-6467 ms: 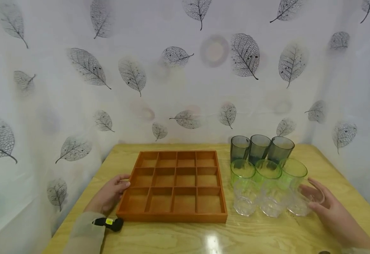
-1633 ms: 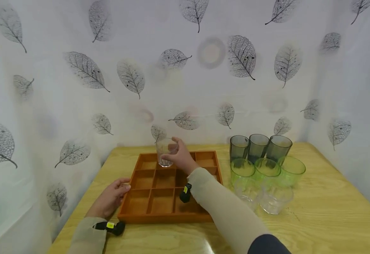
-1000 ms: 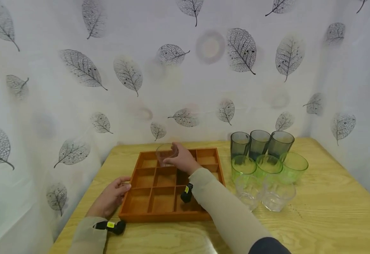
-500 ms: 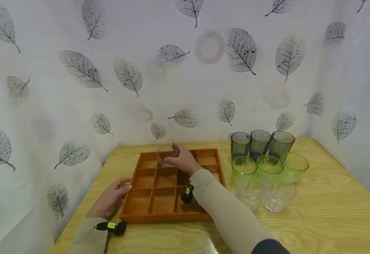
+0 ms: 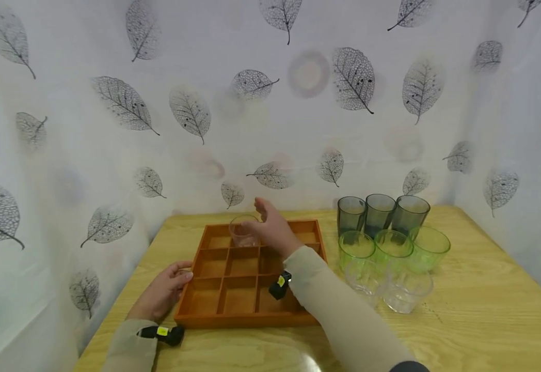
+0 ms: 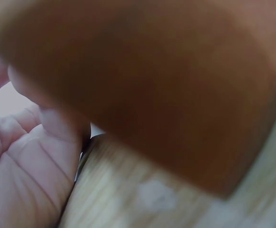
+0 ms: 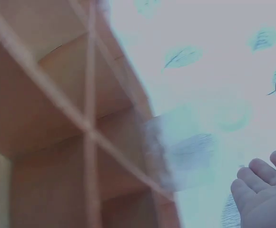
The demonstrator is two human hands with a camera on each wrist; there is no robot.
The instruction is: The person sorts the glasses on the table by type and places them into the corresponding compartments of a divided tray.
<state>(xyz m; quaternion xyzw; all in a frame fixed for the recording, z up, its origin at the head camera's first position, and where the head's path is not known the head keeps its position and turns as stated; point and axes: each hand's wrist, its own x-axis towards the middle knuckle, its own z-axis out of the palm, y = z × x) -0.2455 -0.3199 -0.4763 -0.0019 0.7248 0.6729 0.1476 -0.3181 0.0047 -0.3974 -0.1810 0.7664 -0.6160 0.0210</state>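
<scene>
A clear glass [image 5: 242,232] stands in the back row of the wooden divided tray [image 5: 247,321], second compartment from the left. Just to its right is my right hand [image 5: 277,227], fingers extended and thumb apart, gripping nothing; the thumb overlaps the glass's rim in the head view. The right wrist view shows this hand [image 7: 266,190] spread beside a blurred see-through shape, probably the glass. My left hand [image 5: 161,292] rests against the tray's left side, thumb and fingertips touching it. In the left wrist view, the tray wall [image 6: 166,104] hides part of its fingers.
Right of the tray stand two clear glasses [image 5: 407,294], a row of three green glasses [image 5: 393,250] and, behind them, three dark grey glasses [image 5: 379,214]. A leaf-patterned curtain [image 5: 270,124] encloses the wooden table [image 5: 479,310] at the back and sides.
My right hand took a clear glass from the front row's right end and lowered it into the tray. It has now let go and risen slightly rightward. My left hand stays put.
</scene>
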